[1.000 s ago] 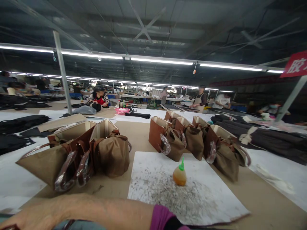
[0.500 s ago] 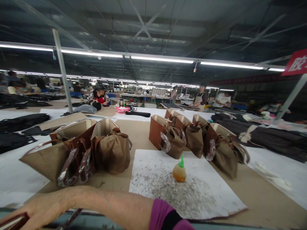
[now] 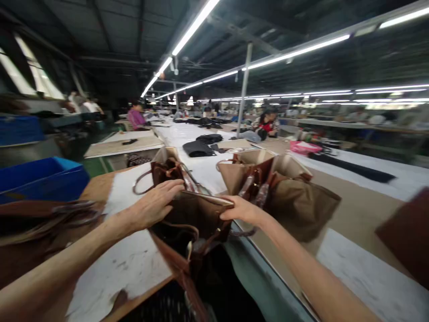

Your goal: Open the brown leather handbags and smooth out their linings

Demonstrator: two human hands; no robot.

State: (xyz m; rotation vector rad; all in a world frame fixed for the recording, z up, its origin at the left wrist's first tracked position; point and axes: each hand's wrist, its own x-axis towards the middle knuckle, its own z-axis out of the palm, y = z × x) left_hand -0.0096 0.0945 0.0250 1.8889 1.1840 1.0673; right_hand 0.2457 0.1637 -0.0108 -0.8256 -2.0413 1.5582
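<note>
A brown handbag (image 3: 197,210) stands upright at the table edge in front of me, its top open and dark inside, with brown straps hanging down its near side. My left hand (image 3: 161,199) is closed over the bag's left upper corner, fingers lying across the rim. At the right upper corner, my right hand (image 3: 239,209) pinches the rim with the thumb on the near side. The fingertips behind the rim are hidden. Just beyond my left hand is another brown bag (image 3: 166,167). Tan and brown bags (image 3: 298,205) sit close to my right hand.
Brown bag pieces with straps (image 3: 43,223) lie at the left, below a blue bin (image 3: 40,179). A stained white sheet (image 3: 124,273) covers part of the left table. Dark fabric (image 3: 197,148) lies farther back, near a metal post (image 3: 244,89). Several people work in the distance.
My view has swung left. Earlier, my right arm reached across the lower left with its hand on a brown item at the edge; now both hands are on the handbag's rim.
</note>
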